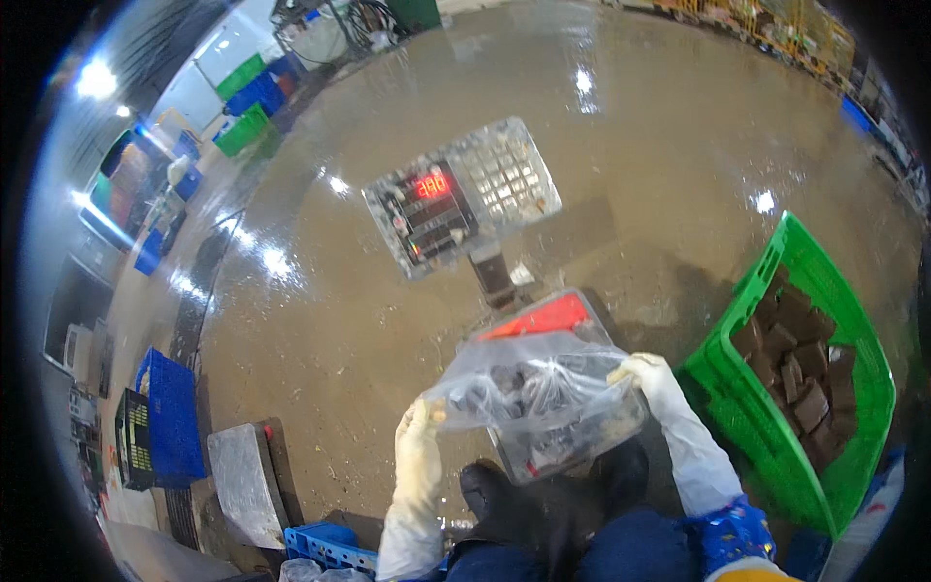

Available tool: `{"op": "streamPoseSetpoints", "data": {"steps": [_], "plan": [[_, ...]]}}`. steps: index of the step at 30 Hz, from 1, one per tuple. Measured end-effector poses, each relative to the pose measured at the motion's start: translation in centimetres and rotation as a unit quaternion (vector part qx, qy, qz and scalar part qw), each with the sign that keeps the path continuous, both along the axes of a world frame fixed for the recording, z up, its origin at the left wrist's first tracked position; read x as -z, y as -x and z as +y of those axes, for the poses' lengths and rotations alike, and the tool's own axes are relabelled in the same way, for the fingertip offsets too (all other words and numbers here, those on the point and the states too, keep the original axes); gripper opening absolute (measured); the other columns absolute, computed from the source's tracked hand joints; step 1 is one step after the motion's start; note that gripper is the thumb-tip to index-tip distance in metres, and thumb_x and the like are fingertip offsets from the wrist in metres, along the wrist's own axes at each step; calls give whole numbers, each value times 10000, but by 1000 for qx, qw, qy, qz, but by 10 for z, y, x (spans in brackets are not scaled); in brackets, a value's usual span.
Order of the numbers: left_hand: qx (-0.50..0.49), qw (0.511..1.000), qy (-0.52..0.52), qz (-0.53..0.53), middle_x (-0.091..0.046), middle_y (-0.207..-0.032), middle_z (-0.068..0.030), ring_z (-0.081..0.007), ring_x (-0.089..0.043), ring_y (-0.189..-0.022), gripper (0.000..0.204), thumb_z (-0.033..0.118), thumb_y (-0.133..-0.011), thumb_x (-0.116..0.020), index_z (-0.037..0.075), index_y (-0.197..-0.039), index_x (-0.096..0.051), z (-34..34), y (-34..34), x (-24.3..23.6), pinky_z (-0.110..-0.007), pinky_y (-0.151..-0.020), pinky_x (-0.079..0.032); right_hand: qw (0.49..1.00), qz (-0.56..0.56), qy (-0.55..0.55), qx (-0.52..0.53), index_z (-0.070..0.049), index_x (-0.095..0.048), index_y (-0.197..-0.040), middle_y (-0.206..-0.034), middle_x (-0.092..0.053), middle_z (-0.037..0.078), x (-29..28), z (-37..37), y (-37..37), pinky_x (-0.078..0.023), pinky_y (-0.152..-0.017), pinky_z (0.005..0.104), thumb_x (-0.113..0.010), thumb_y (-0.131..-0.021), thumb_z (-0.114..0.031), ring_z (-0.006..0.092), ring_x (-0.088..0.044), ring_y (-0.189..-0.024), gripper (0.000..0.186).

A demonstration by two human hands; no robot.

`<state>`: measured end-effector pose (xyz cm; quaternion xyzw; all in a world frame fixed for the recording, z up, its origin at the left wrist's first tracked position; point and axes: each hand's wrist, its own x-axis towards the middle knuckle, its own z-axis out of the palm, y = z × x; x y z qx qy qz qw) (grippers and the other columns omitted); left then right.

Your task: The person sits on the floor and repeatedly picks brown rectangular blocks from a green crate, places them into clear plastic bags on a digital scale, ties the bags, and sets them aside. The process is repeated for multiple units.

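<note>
Between my two gloved hands a clear plastic bag [529, 388] is stretched over the platform of a floor scale [529, 456]. My left hand [420, 417] is closed on the bag's left edge, and my right hand [640, 371] pinches its right edge. Dark shapes show in or through the plastic; I cannot tell which. On the platform's far end lies a flat red-orange piece [543, 316]. Beyond it stands the scale's display head [461, 199], with lit red digits and a keypad. To my right, a green crate [718, 373] holds several dark brown blocks [800, 364].
Wet brown floor [669, 126] surrounds the scale. At the left stand a blue crate [173, 417], a black crate [136, 436] and a flat grey metal platform [244, 485]. A blue basket [330, 545] is near my left forearm. Green crates [240, 130] stand far left.
</note>
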<state>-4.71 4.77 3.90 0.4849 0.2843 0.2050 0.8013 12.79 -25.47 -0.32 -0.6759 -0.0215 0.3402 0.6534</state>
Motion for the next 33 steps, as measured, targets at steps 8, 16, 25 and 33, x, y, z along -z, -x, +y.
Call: {"op": "streamPoseSetpoints", "data": {"steps": [8, 16, 25, 33], "plan": [[85, 989, -120, -12, -632, -943, -89, -174, -585, -890, 357, 334, -1011, -465, 4, -980, -598, -7, 13, -80, -327, -833, -470, 987, -146, -61, -40, -8, -649, -824, -789, -659, 62, -154, 29, 36, -470, -746, 272, -532, -946, -152, 131, -613, -790, 222], [255, 966, -37, 21, -626, -1167, -130, -200, -581, -1096, 540, 316, -948, -603, -7, -1360, -469, -46, -16, -29, -324, -990, -420, 977, -173, 53, -112, -65, -662, -1066, -980, -700, 119, -69, 61, 10, -512, -759, 346, -669, -860, -279, 195, -670, -881, 297], [383, 799, -463, 9, -307, -1515, -224, -341, -315, -1399, 896, 255, -749, -773, 3, -1467, -300, -24, -23, -29, -414, -1128, -279, 884, -389, 151, -211, -123, -616, -819, -765, -651, 103, -76, 67, 19, -516, -640, 412, -639, -809, -246, 311, -654, -731, 125], [282, 959, -14, 22, -631, -1107, -142, -272, -628, -958, 462, 340, -930, -628, 73, -1300, -557, -46, -36, 81, -405, -850, -497, 731, -590, 141, -312, -139, -635, -789, -750, -668, 92, -101, 55, 0, -527, -616, 408, -732, -742, -328, 272, -673, -692, 217]]}}
